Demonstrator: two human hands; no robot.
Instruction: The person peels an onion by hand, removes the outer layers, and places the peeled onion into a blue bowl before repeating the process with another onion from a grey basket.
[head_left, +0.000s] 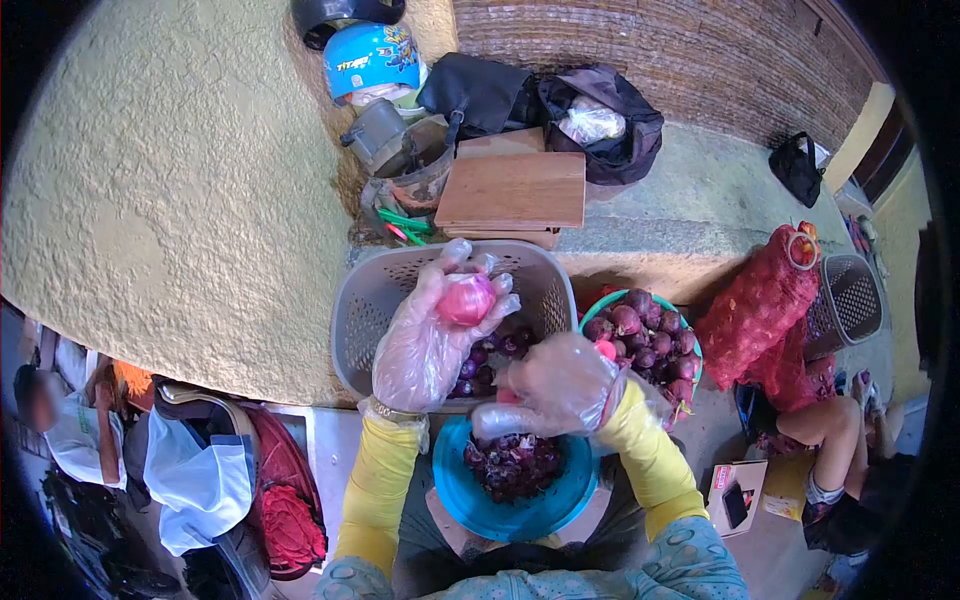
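My left hand (418, 335), in a clear plastic glove, is closed around a peeled pink-red onion (467, 300) above the grey plastic basket (350, 318). More onions (470, 375) lie at the bottom of that basket. My right hand (565, 382), also gloved and blurred by motion, is curled over the basket's front right corner. Pink bits show at its edges, but I cannot tell what it grips. Below it, between my legs, a blue basin (582, 485) holds dark onion skins (512, 468). To the right stands a green-rimmed basin heaped with dark red onions (645, 330).
Behind the basket are wooden boards (512, 190), a bucket (420, 170) and black bags (605, 125) on a ledge. A red net sack of onions (765, 290) leans at right, near another person's leg (830, 435). At left, another person (85, 420) sits beside bags.
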